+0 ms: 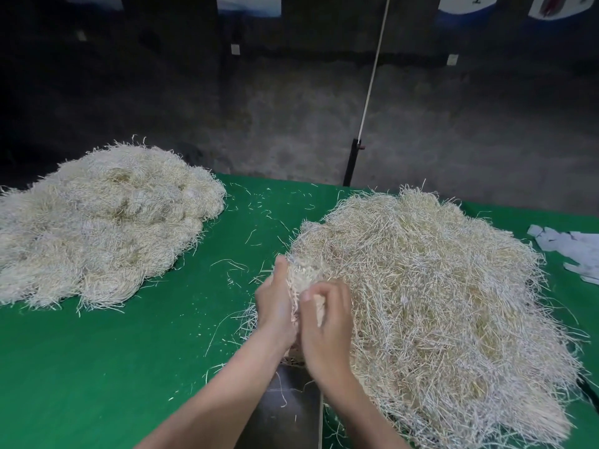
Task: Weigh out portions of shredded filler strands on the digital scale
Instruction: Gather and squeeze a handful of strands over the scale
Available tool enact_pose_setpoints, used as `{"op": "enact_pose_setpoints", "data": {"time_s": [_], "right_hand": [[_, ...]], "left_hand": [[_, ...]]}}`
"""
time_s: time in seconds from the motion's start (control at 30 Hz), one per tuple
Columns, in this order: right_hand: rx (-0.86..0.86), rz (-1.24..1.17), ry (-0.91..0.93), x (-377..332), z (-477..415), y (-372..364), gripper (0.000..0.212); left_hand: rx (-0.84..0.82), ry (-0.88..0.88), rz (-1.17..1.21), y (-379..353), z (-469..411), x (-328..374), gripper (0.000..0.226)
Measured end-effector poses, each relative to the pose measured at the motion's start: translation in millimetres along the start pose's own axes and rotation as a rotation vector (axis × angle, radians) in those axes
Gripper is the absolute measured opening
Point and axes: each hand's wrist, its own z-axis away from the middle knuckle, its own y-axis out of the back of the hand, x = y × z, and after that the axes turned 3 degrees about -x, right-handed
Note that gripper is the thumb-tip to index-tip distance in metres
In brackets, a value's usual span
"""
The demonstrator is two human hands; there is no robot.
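A big loose heap of pale shredded filler strands (437,303) covers the right half of the green table (129,367). At its left edge both hands grip one bundle of strands (303,280). My left hand (275,306) presses the bundle from the left, and my right hand (324,319) curls its fingers around it from the right. Below the hands lies a grey flat surface (288,413), probably the digital scale's platform, partly hidden by my forearms; no display is visible. A second heap of bunched strands (103,222) sits at the far left.
Loose single strands (233,264) lie scattered on the green cloth between the two heaps. White paper slips (570,251) lie at the right edge. A black post (351,163) with a white cord stands behind the table's far edge, before a dark wall.
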Motion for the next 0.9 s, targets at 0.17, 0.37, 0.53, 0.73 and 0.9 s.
{"op": "enact_pose_setpoints", "data": {"time_s": [0.17,0.37,0.53,0.73,0.9], "right_hand": [[-0.006,0.000,-0.092,3,-39,11,0.034],[-0.030,-0.051,-0.158,-7,-26,-1,0.039],[0.084,-0.165,-0.281,-8,-24,4,0.039],[0.062,-0.144,-0.250,4,-28,13,0.037],[-0.136,-0.377,-0.272,8,-24,20,0.038]], "left_hand": [[-0.042,-0.064,-0.236,-1,10,-21,0.059],[-0.021,0.004,-0.212,2,-3,-8,0.051],[-0.119,-0.007,-0.205,-5,0,-5,0.042],[-0.105,0.093,-0.175,2,2,-19,0.047],[-0.081,-0.280,-0.520,11,-6,-10,0.030]]}}
